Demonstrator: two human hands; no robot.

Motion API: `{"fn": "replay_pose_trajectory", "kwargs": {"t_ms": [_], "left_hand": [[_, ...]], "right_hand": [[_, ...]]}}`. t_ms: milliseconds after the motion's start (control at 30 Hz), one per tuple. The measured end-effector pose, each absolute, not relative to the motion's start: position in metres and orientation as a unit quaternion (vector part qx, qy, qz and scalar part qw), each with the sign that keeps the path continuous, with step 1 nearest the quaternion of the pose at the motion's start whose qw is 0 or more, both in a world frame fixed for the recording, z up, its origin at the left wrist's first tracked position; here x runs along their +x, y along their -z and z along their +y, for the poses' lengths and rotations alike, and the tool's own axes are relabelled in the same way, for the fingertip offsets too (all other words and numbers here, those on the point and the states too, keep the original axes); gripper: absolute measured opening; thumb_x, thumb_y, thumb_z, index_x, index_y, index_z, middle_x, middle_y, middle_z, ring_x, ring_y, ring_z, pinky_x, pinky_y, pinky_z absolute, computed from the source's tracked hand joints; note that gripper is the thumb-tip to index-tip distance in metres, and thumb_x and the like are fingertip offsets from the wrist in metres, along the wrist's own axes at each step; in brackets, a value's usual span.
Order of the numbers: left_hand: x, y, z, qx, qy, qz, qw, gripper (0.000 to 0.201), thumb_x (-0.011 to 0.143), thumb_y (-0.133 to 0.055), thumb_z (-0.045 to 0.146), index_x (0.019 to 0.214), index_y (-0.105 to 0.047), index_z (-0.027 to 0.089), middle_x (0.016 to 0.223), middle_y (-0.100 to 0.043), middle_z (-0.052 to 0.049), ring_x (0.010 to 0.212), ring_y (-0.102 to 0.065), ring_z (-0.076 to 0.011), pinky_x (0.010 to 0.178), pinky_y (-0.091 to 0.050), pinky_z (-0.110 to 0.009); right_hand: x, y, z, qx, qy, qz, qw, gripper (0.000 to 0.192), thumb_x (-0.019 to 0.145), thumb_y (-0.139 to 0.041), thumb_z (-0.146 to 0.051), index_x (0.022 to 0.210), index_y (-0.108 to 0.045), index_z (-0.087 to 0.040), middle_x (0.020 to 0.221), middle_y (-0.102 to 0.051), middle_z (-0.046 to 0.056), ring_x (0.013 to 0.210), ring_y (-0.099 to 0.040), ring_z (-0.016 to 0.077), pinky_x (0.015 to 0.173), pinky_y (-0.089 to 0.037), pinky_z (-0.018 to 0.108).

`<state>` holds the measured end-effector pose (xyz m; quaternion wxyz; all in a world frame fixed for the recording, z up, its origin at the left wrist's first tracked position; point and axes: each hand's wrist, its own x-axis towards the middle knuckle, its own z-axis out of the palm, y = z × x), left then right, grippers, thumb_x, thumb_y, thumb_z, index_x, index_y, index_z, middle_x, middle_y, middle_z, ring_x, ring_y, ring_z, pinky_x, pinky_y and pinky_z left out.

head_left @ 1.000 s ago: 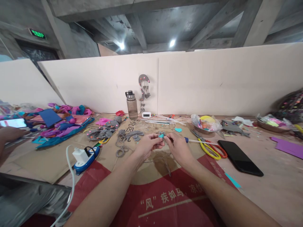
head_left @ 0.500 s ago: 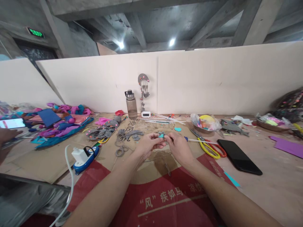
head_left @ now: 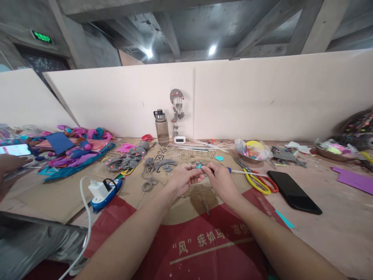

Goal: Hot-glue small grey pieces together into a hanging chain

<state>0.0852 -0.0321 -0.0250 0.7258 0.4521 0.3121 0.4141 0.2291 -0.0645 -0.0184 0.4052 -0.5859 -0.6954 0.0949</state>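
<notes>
Head view shows your left hand (head_left: 183, 179) and right hand (head_left: 220, 181) meeting over the cardboard sheet (head_left: 163, 194), fingertips of both pinched together on one small teal and grey piece (head_left: 199, 166) held just above the sheet, between the two hands. The left thumb and forefinger close on its left side; the right fingers close on its right side. Since a second ago almost nothing has changed in the hold: both hands stay clamped on the piece, which suggests fine fitting work is still going on rather than a step finished. What differs is mostly the view, which has tilted slightly, so the water bottle (head_left: 162, 127) and the hanging grey ornament (head_left: 176, 107) sit a little higher and left. The yellow scissors (head_left: 257, 182) and black phone (head_left: 294, 187) lie to your right, untouched. Another person's hand (head_left: 10, 165) rests at the far left by a lit phone (head_left: 15, 149).
</notes>
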Motion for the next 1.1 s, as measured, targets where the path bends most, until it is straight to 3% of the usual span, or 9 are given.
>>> {"fn": "replay_pose_trajectory", "kwargs": {"t_ms": [233,533,700,867,1100], "left_hand": [[0.086,0.029,-0.031,0.515,-0.407,0.356,0.665,0.015,0.066,-0.068,0.024,0.069,-0.058,0.013,0.054,-0.055,0.002,0.046,-0.050,-0.0063,0.047,-0.040,-0.019],[0.086,0.027,-0.031,0.535,-0.421,0.371,0.631,0.013,0.069,-0.051,0.020,0.058,-0.053,0.015,0.044,-0.050,0.001,0.039,-0.044,-0.0069,0.040,-0.028,-0.019],[0.086,0.029,-0.030,0.520,-0.445,0.356,0.637,0.013,0.069,-0.052,0.021,0.058,-0.052,0.015,0.044,-0.049,0.001,0.039,-0.045,-0.0076,0.040,-0.028,-0.020],[0.088,0.030,-0.032,0.532,-0.448,0.360,0.622,0.016,0.070,-0.058,0.024,0.059,-0.050,0.015,0.045,-0.049,0.002,0.038,-0.044,-0.0065,0.041,-0.031,-0.019],[0.083,0.023,-0.036,0.516,-0.418,0.315,0.678,0.021,0.063,-0.073,0.027,0.069,-0.059,0.012,0.060,-0.059,-0.002,0.054,-0.056,-0.0090,0.053,-0.043,-0.020]], "right_hand": [[0.226,0.020,-0.063,-0.573,-0.131,-0.686,0.429,0.028,0.086,-0.047,-0.036,0.064,-0.054,-0.020,0.064,-0.059,0.001,0.064,-0.051,0.0155,0.063,-0.034,0.028],[0.225,0.024,-0.061,-0.496,-0.240,-0.670,0.498,0.033,0.088,-0.039,-0.043,0.071,-0.054,-0.019,0.069,-0.057,0.000,0.068,-0.052,0.0151,0.064,-0.038,0.027],[0.221,0.023,-0.063,-0.487,-0.248,-0.666,0.508,0.015,0.081,-0.050,-0.032,0.080,-0.056,-0.019,0.074,-0.060,0.000,0.068,-0.053,0.0141,0.066,-0.040,0.026],[0.221,0.022,-0.063,-0.526,-0.208,-0.651,0.506,0.016,0.078,-0.051,-0.032,0.072,-0.057,-0.018,0.068,-0.058,0.000,0.061,-0.049,0.0130,0.059,-0.037,0.026],[0.230,0.022,-0.057,-0.553,-0.229,-0.627,0.499,0.016,0.073,-0.051,-0.032,0.067,-0.055,-0.018,0.060,-0.054,-0.001,0.058,-0.046,0.0124,0.055,-0.035,0.025]]}}
